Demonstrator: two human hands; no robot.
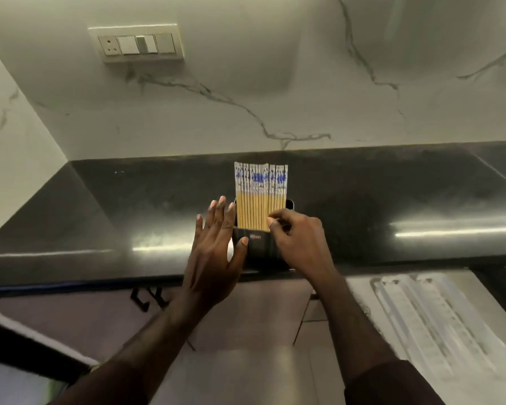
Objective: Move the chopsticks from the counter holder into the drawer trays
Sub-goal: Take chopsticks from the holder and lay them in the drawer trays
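Pinched by right hand grip: rightmost chopsticks, upright in black holder at desk front edge. Left hand spread flat, at holder's 9 o'clock. Step: first pickup. Next, likely a straight lift, then carry toward drawer trays at 4 o'clock.

Domestic kitchen. Evidence: dark polished stone counter set against a white marble-veined backsplash, wall switch-and-socket plate, cabinet fronts below, an open drawer at right.
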